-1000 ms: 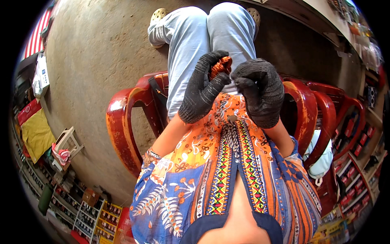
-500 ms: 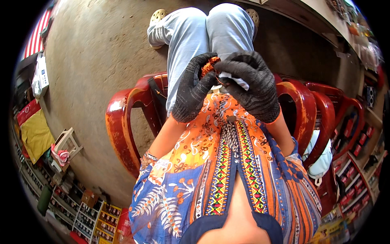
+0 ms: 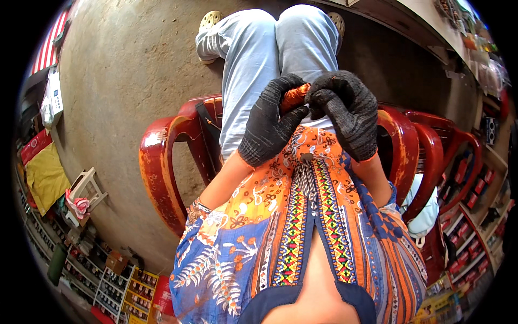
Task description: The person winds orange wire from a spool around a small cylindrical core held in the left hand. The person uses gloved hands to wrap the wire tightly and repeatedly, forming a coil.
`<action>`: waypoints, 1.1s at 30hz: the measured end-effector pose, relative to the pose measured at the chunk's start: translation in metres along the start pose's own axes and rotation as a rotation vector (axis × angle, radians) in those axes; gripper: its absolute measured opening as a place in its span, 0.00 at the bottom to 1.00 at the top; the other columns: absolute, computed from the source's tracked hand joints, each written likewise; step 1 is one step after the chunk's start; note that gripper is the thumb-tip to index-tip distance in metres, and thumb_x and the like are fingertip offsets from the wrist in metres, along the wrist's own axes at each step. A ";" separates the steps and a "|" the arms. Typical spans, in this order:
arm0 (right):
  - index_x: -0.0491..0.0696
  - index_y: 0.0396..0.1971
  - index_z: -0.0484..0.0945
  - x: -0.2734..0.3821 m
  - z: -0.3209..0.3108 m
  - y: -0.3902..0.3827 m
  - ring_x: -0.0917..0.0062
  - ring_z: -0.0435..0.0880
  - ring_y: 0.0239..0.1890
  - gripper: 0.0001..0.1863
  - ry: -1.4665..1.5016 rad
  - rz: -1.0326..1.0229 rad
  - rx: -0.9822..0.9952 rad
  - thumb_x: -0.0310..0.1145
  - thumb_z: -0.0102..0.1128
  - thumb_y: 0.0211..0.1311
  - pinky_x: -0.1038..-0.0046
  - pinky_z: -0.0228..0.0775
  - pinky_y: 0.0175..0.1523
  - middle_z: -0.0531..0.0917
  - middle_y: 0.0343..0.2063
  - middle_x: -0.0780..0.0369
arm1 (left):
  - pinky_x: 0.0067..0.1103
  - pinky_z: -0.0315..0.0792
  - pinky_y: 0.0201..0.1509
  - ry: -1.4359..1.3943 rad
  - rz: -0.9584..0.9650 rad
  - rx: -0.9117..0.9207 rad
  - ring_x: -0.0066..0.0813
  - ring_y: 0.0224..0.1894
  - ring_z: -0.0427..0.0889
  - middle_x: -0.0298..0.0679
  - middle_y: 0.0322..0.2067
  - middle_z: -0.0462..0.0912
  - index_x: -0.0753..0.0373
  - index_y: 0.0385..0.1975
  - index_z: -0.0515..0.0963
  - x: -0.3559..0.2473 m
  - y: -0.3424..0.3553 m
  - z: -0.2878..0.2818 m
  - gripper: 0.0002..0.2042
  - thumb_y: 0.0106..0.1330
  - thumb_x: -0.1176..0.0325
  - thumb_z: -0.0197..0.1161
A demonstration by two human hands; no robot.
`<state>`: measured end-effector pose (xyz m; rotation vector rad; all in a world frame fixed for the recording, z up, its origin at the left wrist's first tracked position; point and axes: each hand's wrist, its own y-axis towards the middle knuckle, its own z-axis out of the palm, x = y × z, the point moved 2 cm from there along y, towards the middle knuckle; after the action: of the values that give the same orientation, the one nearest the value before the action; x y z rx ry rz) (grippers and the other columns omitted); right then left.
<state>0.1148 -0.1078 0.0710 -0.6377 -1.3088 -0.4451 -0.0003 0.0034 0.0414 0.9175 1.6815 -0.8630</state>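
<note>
Both my hands wear dark grey knitted gloves and meet above my lap. My left hand (image 3: 273, 120) is wrapped round a bundle of shiny copper wire (image 3: 294, 98), whose orange-brown strands show between thumb and fingers. Right beside the bundle, my right hand (image 3: 345, 110) is closed, its thumb and fingertips pinched together at the bundle's right end. Whatever lies in that pinch is too small or too hidden to make out.
I sit on a worn dark red plastic chair (image 3: 156, 156), with more red chairs (image 3: 431, 156) on my right. A pale stool (image 3: 89, 191) and yellow cloth (image 3: 47, 175) stand at left. Shelves with small goods (image 3: 116, 286) line the lower left; a counter edge (image 3: 399, 27) runs at upper right.
Both hands have shifted slightly right. The right hand has turned and its fingers have drawn together, now covering less of the copper bundle, which tilts flatter.
</note>
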 end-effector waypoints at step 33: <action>0.39 0.36 0.80 -0.006 -0.008 0.004 0.81 0.82 0.32 0.07 -0.322 0.026 -0.032 0.21 0.60 0.56 0.77 0.74 0.42 0.84 0.29 0.61 | 0.25 0.72 0.49 -1.174 -0.276 0.060 0.33 0.44 0.78 0.45 0.44 0.77 0.70 0.55 0.66 0.008 -0.004 0.003 0.27 0.64 0.56 0.59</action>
<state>0.1224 -0.1105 0.0630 -0.7757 -1.5981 -0.3516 -0.0039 0.0003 0.0333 0.0858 0.7390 -1.2892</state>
